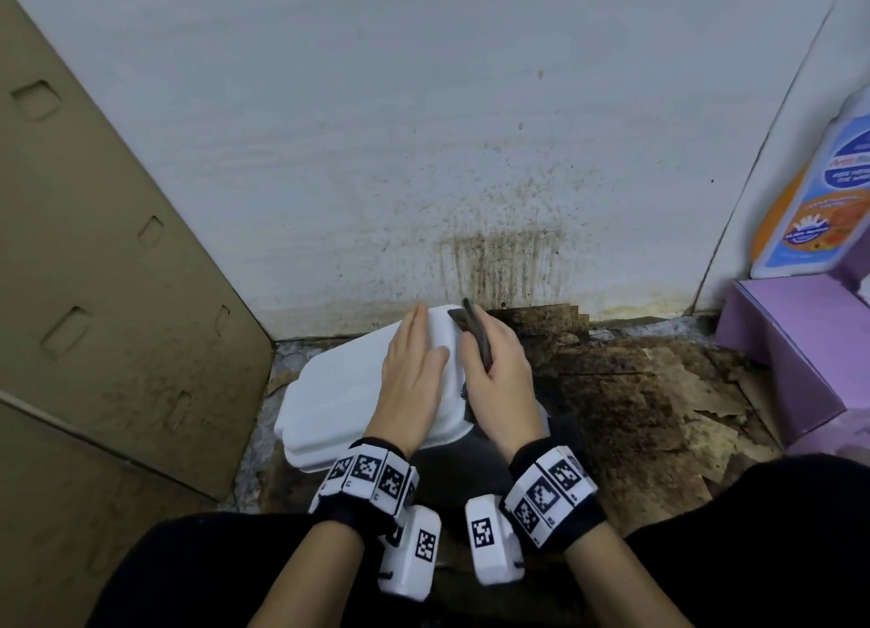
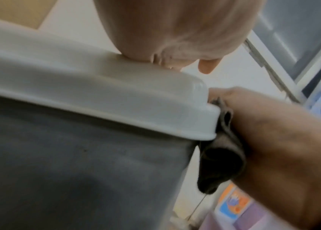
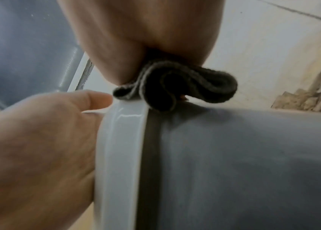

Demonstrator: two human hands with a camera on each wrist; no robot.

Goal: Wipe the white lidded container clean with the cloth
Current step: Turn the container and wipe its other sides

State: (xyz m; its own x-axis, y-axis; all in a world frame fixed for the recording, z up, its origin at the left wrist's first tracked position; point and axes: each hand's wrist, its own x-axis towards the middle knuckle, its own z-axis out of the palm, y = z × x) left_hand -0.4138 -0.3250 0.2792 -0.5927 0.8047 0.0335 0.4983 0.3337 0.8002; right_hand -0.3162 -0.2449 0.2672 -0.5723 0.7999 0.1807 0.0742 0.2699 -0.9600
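A container with a white lid (image 1: 339, 401) and grey body stands on the floor in front of me. My left hand (image 1: 414, 368) lies flat on the lid with straight fingers. My right hand (image 1: 494, 373) grips a folded dark grey cloth (image 1: 475, 335) and holds it against the lid's right rim. The left wrist view shows the lid's rim (image 2: 136, 118), the grey body (image 2: 77, 171) and the cloth (image 2: 222, 155) bunched at the corner. In the right wrist view the cloth (image 3: 175, 85) sits on the rim (image 3: 122, 140), under my right hand's palm.
A stained white wall (image 1: 423, 156) rises just behind the container. A tan cardboard panel (image 1: 117, 298) leans at the left. Dirty, peeling flooring (image 1: 635, 392) lies to the right, then a purple box (image 1: 791, 345) with a labelled bottle (image 1: 809, 203) behind it.
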